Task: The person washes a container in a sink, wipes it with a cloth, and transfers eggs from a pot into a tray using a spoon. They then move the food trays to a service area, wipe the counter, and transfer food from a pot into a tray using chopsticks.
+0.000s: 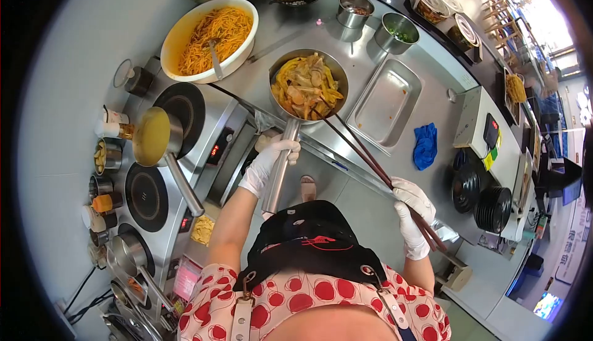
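Gloved in white, my left hand [272, 165] is wrapped round the long metal handle of a saucepan [293, 132]. The pan sits over the steel counter's front edge and holds yellow strips and pale pieces of food [307, 85]. My right hand [414, 208], also gloved, grips a pair of long dark chopsticks [370, 161]. Their tips reach into the food at the pan's right side. Right of the pan lies a shallow steel tray [375, 132] with a few crumbs in it.
A white basin [245, 49] of orange shreds with a spoon stands back left. Another saucepan [175, 132] rests on the induction hobs [146, 200]. Steel cups [395, 46] stand at the back. A blue cloth [425, 146] and stacked black plates [493, 210] are at right.
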Available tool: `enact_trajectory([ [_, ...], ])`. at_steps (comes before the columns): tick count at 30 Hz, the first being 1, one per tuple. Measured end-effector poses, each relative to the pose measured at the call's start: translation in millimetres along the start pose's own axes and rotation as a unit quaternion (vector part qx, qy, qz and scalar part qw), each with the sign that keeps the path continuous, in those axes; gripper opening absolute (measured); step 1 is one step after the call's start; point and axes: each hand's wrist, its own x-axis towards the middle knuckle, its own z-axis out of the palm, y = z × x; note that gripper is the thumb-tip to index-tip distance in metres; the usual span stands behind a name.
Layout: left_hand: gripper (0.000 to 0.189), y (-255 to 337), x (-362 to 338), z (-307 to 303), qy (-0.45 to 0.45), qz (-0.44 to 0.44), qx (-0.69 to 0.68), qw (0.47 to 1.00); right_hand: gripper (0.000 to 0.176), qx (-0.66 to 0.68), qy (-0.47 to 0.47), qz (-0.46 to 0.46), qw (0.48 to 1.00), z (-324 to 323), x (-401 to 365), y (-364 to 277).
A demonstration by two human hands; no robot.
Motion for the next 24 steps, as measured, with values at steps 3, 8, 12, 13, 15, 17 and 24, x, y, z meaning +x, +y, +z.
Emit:
enact_trajectory([
  [3, 0.021, 7.6, 8.9, -4.9, 0.011, -0.037, -0.011, 0.999, 0.024, -0.047, -0.090, -0.096, 0.990, -23.4, 28.0, 19.1],
  [8, 0.031, 20.3, 25.0, -33.7, 0.048, -0.132, 0.144, 0.980, 0.031, -0.054, -0.206, -0.188, 0.959, -37.5, 74.4, 32.2],
  [12, 0.038, 35.4, 31.2, -33.4, 0.058, -0.135, 0.302, 0.942, 0.033, -0.034, -0.261, -0.236, 0.935, -32.0, 99.0, 53.4],
  [13, 0.038, 36.8, 31.2, -32.0, 0.061, -0.134, 0.299, 0.943, 0.035, -0.029, -0.269, -0.247, 0.930, -31.0, 103.3, 58.7],
  [15, 0.044, 39.5, 31.9, -30.6, 0.064, -0.128, 0.362, 0.921, 0.034, -0.035, -0.283, -0.260, 0.923, -30.7, 112.8, 67.1],
  [17, 0.046, 39.1, 34.4, -34.6, 0.075, -0.139, 0.382, 0.910, 0.033, -0.040, -0.297, -0.273, 0.914, -28.4, 121.7, 74.9],
  [24, 0.026, 32.5, 31.5, -29.8, 0.134, -0.118, 0.391, 0.903, 0.033, -0.047, -0.386, -0.352, 0.851, -10.0, 162.7, 83.7],
])
